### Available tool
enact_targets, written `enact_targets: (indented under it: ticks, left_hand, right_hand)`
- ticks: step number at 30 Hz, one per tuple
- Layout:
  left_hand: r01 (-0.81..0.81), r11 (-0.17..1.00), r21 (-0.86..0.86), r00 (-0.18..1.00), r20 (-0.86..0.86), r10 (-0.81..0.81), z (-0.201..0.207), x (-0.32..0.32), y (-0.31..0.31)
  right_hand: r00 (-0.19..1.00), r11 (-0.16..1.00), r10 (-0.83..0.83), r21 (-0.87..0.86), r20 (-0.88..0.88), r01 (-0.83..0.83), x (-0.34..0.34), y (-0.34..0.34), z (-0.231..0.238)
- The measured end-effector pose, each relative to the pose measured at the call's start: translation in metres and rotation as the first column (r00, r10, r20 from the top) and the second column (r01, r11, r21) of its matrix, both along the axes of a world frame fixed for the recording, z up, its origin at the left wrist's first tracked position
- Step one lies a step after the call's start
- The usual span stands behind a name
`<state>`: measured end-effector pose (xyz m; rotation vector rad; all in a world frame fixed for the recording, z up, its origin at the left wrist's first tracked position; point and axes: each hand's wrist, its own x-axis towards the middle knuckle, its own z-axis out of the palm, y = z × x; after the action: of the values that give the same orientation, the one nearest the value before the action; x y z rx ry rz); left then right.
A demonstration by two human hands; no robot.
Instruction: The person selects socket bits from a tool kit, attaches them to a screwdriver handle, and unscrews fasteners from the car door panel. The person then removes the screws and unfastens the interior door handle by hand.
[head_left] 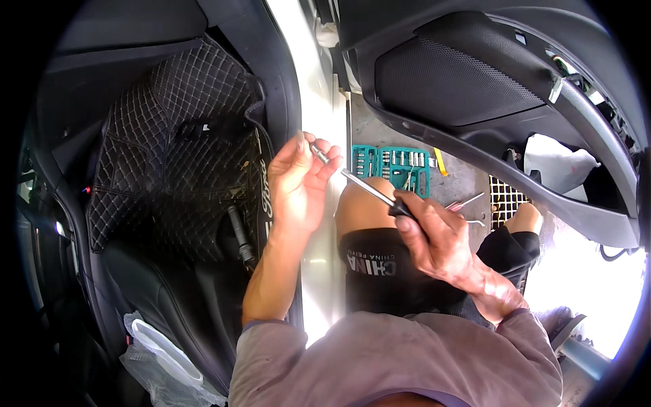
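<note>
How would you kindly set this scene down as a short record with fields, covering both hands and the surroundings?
Left hand: raised, holding a small metal socket between thumb and fingers
Right hand: gripping the black handle of a driver
Contact: driver and socket apart
Tool case: green, lying open on the ground
Car door: open, to the right
Quilted mat: black, to the left

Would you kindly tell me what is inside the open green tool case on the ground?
Rows of metal sockets sit in the green tool case. The person's bare knee covers part of its lower edge, so anything behind the knee cannot be seen.
</note>
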<state>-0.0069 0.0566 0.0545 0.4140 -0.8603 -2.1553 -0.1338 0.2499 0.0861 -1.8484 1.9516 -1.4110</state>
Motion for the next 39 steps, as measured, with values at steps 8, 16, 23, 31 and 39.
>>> enact_targets:
  ticks: [8,16,23,31,39]
  left_hand:
    - [-0.002,0.997,-0.079,0.995,-0.105,-0.006,0.006,0.001,0.000]
    - [-0.027,0.999,-0.027,0.992,-0.125,0.023,0.012,0.004,0.003]
    - [0.009,1.000,-0.017,0.984,-0.179,-0.012,0.018,0.006,0.005]
    - [-0.019,1.000,-0.014,0.985,-0.172,0.016,0.026,0.007,0.011]
    - [-0.041,0.999,-0.016,0.985,-0.171,0.037,0.027,0.007,0.013]
  right_hand:
    - [0.994,0.994,-0.100,-0.034,0.041,0.102,0.022,-0.021,-0.007]
    - [0.958,0.991,-0.109,0.107,0.267,0.083,0.027,-0.022,0.005]
    - [0.966,0.993,-0.112,0.005,0.234,0.114,0.032,-0.017,0.008]
    - [0.977,0.988,-0.157,0.009,0.146,0.157,0.027,-0.017,0.020]
    - [0.979,0.989,-0.141,-0.028,0.147,0.147,0.033,-0.014,0.019]
